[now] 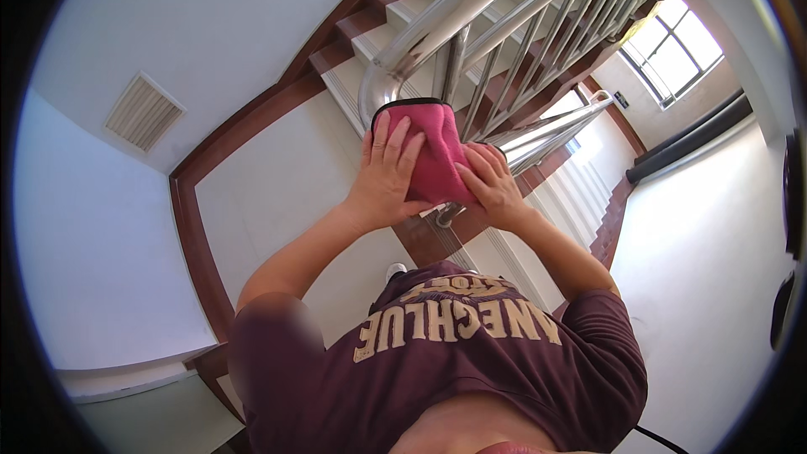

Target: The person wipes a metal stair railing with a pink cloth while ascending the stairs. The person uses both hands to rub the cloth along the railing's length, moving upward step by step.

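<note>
A pink microfibre cloth [435, 151] with black edging is draped over the curved end of the stainless-steel handrail [381, 85]. My left hand [388, 176] lies along the cloth's left side, its fingers spread and pointing up the rail. On the other side, my right hand [495, 186] grips the cloth with bent fingers, and a dark-edged corner shows beyond them. Both hands hold the fabric against the metal. The part of the rail under the cloth is hidden.
Stairs with brown-edged treads [403, 9] climb beyond the metal balusters [498, 85]. At the right, another flight [577, 195] descends beside a white wall [687, 252]. A pale landing floor [271, 183] lies to the left, below a wall vent [145, 112]. A window [674, 47] stands at upper right.
</note>
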{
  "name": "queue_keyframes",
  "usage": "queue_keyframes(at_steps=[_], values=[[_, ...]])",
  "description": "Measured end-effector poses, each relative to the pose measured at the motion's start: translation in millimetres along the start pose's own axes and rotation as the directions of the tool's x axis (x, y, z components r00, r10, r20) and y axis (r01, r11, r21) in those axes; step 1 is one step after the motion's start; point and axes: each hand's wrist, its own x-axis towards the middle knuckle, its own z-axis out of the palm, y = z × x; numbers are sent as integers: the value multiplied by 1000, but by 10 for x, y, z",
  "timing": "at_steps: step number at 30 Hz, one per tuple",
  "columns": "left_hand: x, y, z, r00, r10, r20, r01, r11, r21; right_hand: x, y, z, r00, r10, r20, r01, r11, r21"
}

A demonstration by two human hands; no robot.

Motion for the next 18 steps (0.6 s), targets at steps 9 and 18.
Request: queue_keyframes(at_steps=[9,18], values=[[194,-338,-63,995,102,-1,-102,993,-67,414,66,1,971,78,224,-128,968,215],[180,-219,-330,972,221,83,-219,975,-31,305,-22,-162,984,86,159,-119,969,214]])
